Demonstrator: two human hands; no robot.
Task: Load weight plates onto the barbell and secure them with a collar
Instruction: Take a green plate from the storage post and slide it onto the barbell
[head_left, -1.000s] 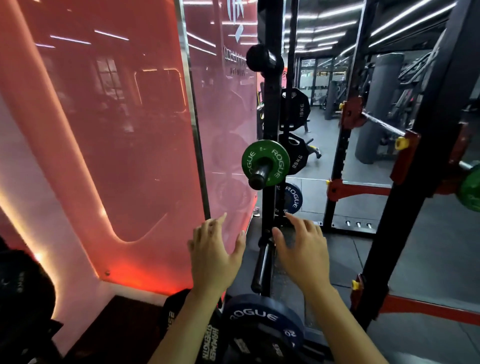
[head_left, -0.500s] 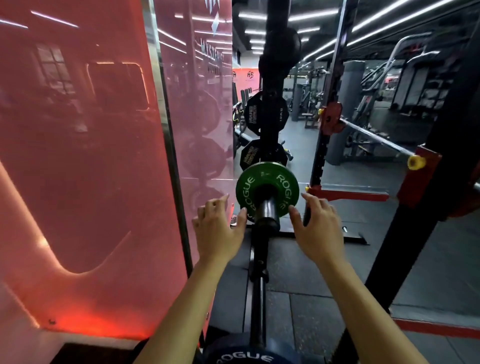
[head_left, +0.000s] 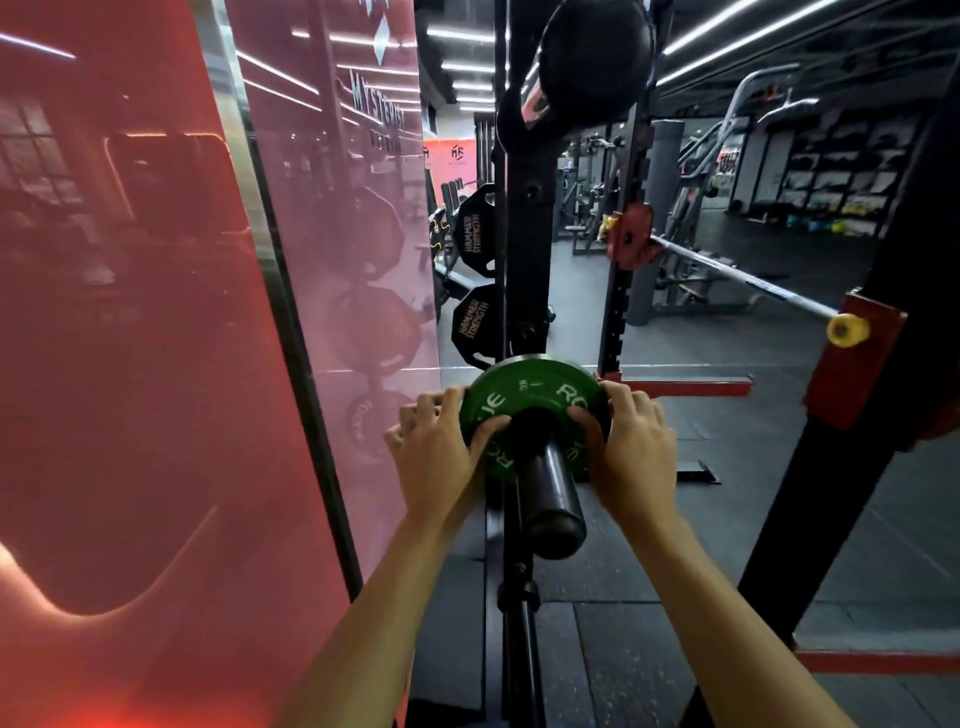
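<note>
A small green Rogue plate (head_left: 524, 392) sits on a thick black storage peg (head_left: 550, 493) that sticks out toward me from a black rack upright (head_left: 524, 218). My left hand (head_left: 434, 452) grips the plate's left rim, thumb on its face and fingers curled behind. On the right rim my right hand (head_left: 631, 447) holds it the same way. The barbell (head_left: 748, 283) rests across red hooks at the right, its shaft running back and left. No collar is in view.
Two black Hammer Strength plates (head_left: 472, 317) hang on pegs behind the upright. A glowing red wall panel (head_left: 156, 364) fills the left side. A black rack post (head_left: 852, 426) with a red hook (head_left: 852, 364) stands at the right. Dark rubber floor (head_left: 623, 649) lies below.
Both hands moved forward from open in the air and closed round the green plate's rim. My view rose and came closer to the peg.
</note>
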